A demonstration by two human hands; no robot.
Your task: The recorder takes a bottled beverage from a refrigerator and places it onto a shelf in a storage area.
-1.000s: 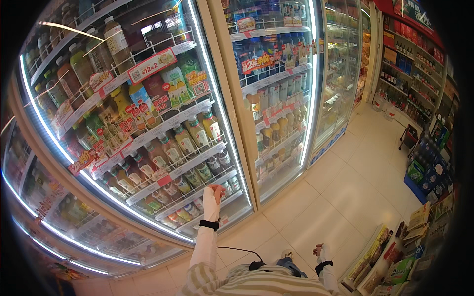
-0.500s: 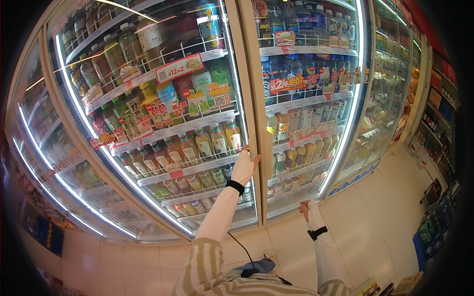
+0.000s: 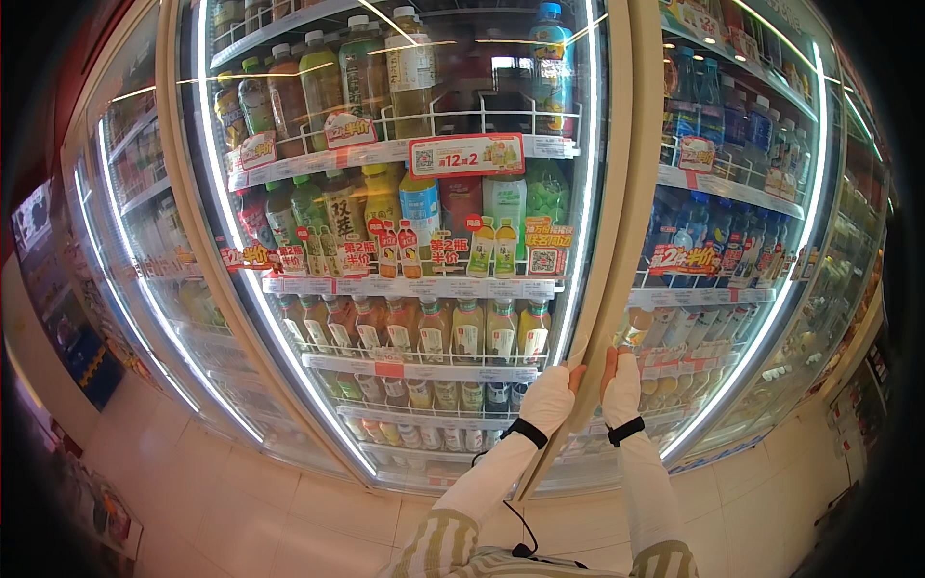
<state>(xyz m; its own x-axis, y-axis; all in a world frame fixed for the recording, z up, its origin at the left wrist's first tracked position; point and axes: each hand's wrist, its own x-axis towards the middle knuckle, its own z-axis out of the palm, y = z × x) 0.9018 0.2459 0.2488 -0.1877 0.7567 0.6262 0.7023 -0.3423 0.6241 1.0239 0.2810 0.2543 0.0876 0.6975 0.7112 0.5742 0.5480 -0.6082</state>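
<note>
Both hands are at the pale frame (image 3: 617, 212) between two glass-fronted coolers, the left cooler (image 3: 414, 475) and the right cooler (image 3: 599, 472). The left hand (image 3: 551, 397) is at the left edge of the frame, its back toward the camera and its fingertips (image 3: 576, 376) pointing far and to the right. The right hand (image 3: 622, 383) is upright at the right edge, just beside the left one, a strip of frame between them. Both seem to touch the frame, but I cannot tell how firmly — nor whether the fingers of either hand are wide or narrow, as they are partly hidden.

Each wrist has a dark band, the left band (image 3: 528, 433) and the right band (image 3: 626, 431), over white sleeves. A dark cable (image 3: 525, 530) hangs at the near side, by the striped shirt (image 3: 443, 547).

In the left cooler, nearest the left hand, is a row of juice bottles (image 3: 467, 330). Farther up are mixed drinks with a red and white sign (image 3: 465, 155), and a blue-labelled bottle (image 3: 550, 72) at the right end of the top shelf. The right cooler holds blue bottles (image 3: 692, 226) — far from the right hand. Pale floor (image 3: 251, 525) tiles lie on the near left
</note>
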